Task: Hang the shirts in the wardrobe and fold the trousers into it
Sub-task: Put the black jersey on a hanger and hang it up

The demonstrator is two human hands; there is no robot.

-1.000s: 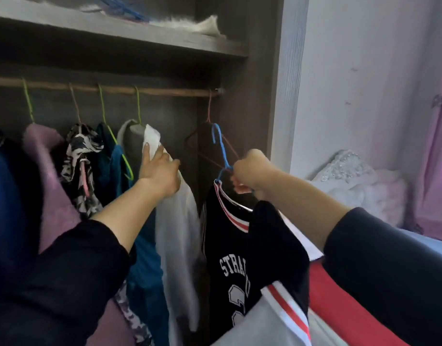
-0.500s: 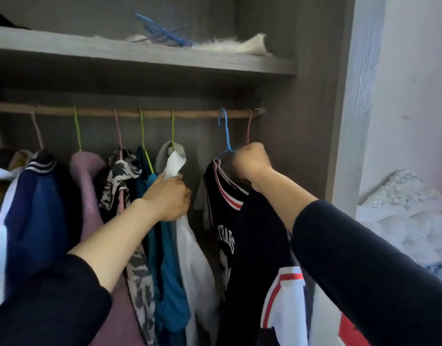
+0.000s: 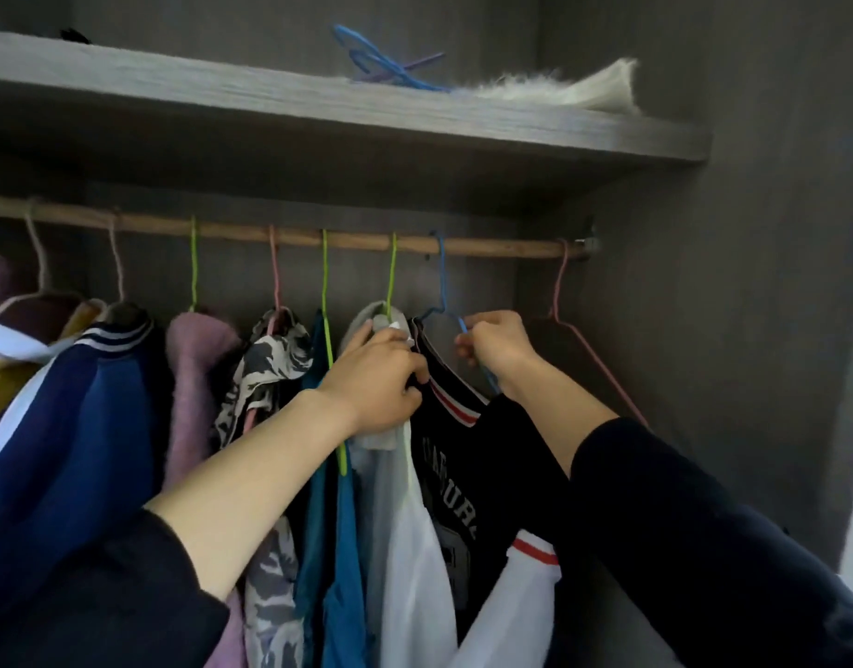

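Observation:
A black shirt (image 3: 468,479) with red-and-white trim and white lettering hangs on a blue hanger (image 3: 441,286), whose hook sits over the wooden rail (image 3: 492,246). My right hand (image 3: 499,347) grips the blue hanger's right arm just below the hook. My left hand (image 3: 381,378) pinches the black shirt's collar at its left shoulder, pressing against the white shirt (image 3: 405,532) on a green hanger beside it.
Several other garments hang left along the rail: a teal top (image 3: 335,547), a patterned one (image 3: 270,373), a pink one (image 3: 195,392), a navy jacket (image 3: 77,426). An empty pink hanger (image 3: 588,339) hangs at the far right. The shelf (image 3: 318,103) above holds spare blue hangers (image 3: 381,65) and white fur.
The blue hanger went from below the rail up onto it, carrying the black shirt. My left hand moved from the white shirt to the black shirt's collar. The camera came closer.

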